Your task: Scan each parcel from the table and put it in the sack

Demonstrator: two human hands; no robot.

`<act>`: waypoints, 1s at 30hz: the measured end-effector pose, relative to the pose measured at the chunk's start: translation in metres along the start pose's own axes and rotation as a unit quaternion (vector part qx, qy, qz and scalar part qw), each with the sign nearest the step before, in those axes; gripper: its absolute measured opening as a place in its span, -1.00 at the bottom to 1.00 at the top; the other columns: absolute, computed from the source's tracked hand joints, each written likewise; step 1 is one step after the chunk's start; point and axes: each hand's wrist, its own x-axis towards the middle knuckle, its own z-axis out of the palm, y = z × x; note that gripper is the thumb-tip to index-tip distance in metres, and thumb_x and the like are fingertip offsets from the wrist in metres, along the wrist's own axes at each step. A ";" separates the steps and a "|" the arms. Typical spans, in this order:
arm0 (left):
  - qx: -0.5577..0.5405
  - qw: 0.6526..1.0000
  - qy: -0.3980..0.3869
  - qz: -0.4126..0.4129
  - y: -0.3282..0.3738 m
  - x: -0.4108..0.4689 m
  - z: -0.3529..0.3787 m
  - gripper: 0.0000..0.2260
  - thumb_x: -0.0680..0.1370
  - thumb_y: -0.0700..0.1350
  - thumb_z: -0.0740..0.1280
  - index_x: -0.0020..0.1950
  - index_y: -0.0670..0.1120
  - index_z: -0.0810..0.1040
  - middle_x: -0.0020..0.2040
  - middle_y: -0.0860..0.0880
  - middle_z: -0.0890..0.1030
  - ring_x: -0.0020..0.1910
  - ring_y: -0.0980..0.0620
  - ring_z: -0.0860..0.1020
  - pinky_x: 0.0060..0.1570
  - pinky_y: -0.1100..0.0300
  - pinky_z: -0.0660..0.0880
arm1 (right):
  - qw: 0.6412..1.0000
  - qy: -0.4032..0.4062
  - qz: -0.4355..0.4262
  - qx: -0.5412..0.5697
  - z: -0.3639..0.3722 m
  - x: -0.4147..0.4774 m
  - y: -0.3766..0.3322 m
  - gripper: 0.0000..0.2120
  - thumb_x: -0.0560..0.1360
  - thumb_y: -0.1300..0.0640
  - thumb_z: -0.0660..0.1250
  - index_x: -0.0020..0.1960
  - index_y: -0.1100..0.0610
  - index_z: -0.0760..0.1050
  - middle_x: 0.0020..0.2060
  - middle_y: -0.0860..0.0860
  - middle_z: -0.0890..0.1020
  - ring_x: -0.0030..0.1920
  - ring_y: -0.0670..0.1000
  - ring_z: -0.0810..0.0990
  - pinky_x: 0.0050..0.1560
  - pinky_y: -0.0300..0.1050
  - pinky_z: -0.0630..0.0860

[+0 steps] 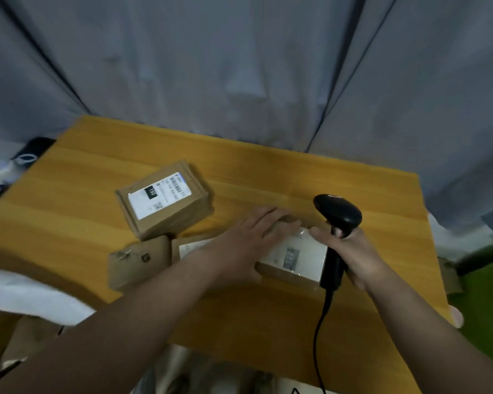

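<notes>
Left hand lies flat with fingers extended on top of a brown parcel bearing a white label, near the centre of the wooden table. It rests on the parcel without grasping it. Right hand, at 3 o'clock of that parcel, is wrapped around the handle of a black corded scanner. A labelled box sits at 10 o'clock of the parcel and a small box at 9 o'clock.
</notes>
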 end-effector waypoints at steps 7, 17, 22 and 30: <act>-0.587 0.737 0.194 -0.273 0.007 -0.079 0.001 -0.23 0.51 -0.01 0.40 0.52 0.14 -0.06 0.41 0.13 0.28 0.46 0.05 0.23 0.26 0.22 0.30 | 0.973 0.076 -0.008 0.218 0.073 -0.044 0.007 -0.23 0.08 -0.19 0.63 0.21 0.07 0.53 0.05 0.08 0.68 0.13 0.13 0.63 0.21 0.22 0.51; -0.685 0.622 0.247 -0.288 -0.044 -0.195 0.030 -0.03 0.35 -0.16 0.58 0.49 0.26 -0.01 0.30 0.06 0.50 0.22 0.06 0.54 0.11 0.02 0.58 | 0.986 0.048 -0.008 0.159 0.204 -0.112 0.029 -0.68 0.39 -0.04 0.46 0.06 0.12 0.58 -0.24 -0.06 0.70 -0.18 -0.04 0.66 -0.15 -0.15 0.57; -0.628 0.655 0.278 -0.316 -0.083 -0.265 0.042 -0.04 0.41 -0.23 0.51 0.55 0.12 -0.09 0.32 -0.02 0.43 0.30 0.01 0.47 0.05 0.07 0.59 | 0.997 0.022 -0.068 0.011 0.240 -0.150 0.037 -0.90 0.47 0.16 0.44 -0.17 0.15 0.55 -0.44 0.03 0.53 -0.46 -0.04 0.50 -0.37 -0.21 0.47; -0.511 0.744 0.271 -0.334 -0.097 -0.321 0.070 -0.08 0.37 -0.16 0.55 0.53 0.02 0.00 0.29 0.07 0.38 0.32 0.05 0.39 0.28 0.03 0.44 | 0.996 -0.030 -0.064 -0.062 0.298 -0.200 0.034 -0.74 0.48 0.12 0.43 -0.32 0.24 0.55 -0.49 0.10 0.57 -0.54 -0.03 0.51 -0.45 -0.19 0.49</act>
